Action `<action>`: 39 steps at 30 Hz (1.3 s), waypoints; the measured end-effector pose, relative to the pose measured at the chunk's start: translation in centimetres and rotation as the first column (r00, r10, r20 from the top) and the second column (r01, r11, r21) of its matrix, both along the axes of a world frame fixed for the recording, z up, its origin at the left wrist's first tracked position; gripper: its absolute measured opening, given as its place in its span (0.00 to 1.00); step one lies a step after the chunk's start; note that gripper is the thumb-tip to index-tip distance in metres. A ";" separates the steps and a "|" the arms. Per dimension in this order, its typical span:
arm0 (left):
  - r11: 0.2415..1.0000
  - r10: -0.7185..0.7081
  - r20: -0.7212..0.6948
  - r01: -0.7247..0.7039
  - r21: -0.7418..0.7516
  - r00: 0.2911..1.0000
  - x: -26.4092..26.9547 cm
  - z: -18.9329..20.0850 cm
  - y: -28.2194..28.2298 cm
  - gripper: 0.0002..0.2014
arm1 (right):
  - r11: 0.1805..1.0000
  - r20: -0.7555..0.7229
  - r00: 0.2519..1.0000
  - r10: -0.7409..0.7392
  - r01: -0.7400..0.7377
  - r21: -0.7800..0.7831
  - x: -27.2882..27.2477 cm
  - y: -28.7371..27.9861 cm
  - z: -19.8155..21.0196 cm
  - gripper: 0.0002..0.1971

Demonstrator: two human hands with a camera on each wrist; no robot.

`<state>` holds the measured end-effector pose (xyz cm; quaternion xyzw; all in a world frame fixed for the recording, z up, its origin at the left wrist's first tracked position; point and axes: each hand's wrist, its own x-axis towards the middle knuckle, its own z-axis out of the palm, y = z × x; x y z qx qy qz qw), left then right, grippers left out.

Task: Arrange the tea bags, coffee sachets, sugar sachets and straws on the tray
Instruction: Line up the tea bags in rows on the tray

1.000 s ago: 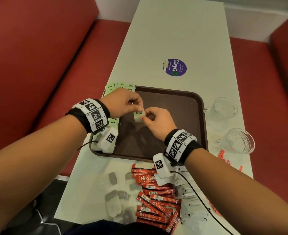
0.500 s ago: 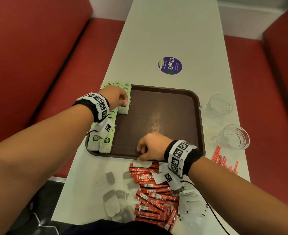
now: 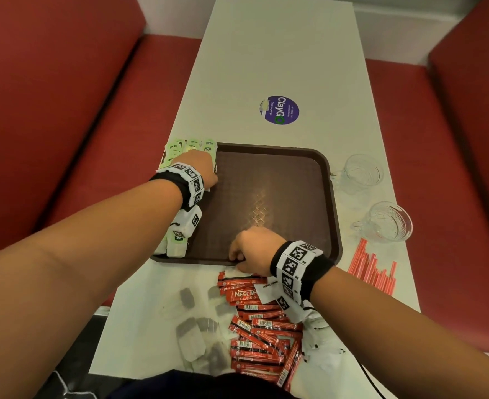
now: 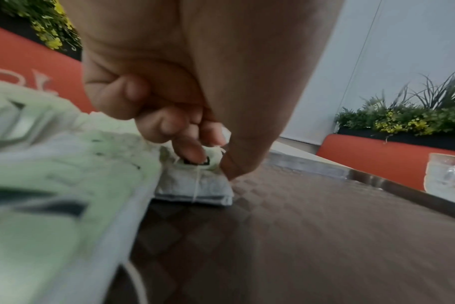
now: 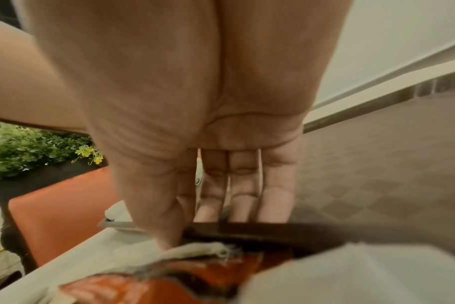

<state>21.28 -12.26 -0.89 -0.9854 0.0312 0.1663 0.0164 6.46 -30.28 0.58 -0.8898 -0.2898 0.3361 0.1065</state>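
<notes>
1. Head view, nearest the person: loose white paper tea bags (image 3: 190, 341) with dark contents lie on the pale table (image 3: 266, 53), just left of a heap of red coffee sachets (image 3: 262, 326). White sugar sachets (image 3: 321, 344) sit on the right of that heap, partly under the right forearm.
2. Just beyond, the right hand (image 3: 252, 250) rests on the near rim of the brown plastic tray (image 3: 328, 197). The right wrist view shows its fingers (image 5: 243, 185) straight over the rim and the thumb down at the table edge of the heap; whether it pinches anything I cannot tell.
3. Thin red straws (image 3: 372, 269) lie on the table right of the tray, not yet on it.
4. Along the tray's left side runs a row of green-tagged tea bags (image 3: 177, 246). At its far end the left hand (image 3: 200, 168) is curled; in the left wrist view its fingertips (image 4: 192, 150) pinch the green tag of one tea bag (image 4: 203, 189) lying flat on the tray.
5. Two clear glass cups (image 3: 387, 220) stand right of the tray.
6. Risk, as I judge it: lifting away with the tag or string still caught would drag the bag out of line; the right wrist could sweep sachets off the near edge.
</notes>
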 end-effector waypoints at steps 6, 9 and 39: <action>0.976 0.004 0.102 0.019 -0.219 0.995 -2.8 2.8 1.3 0.15 | 0.999 0.037 0.998 -0.042 0.043 -0.020 -0.5 0.0 -0.2 0.14; 0.907 -0.028 0.166 0.095 -0.410 0.986 -7.2 4.8 2.3 0.11 | 0.999 0.122 0.992 -0.032 0.029 0.027 -1.7 0.6 0.1 0.18; 0.955 -0.097 -0.140 0.053 -0.292 0.985 -25.0 0.4 7.8 0.09 | 0.864 0.250 0.831 0.498 -0.500 -0.060 -10.5 6.3 -0.5 0.13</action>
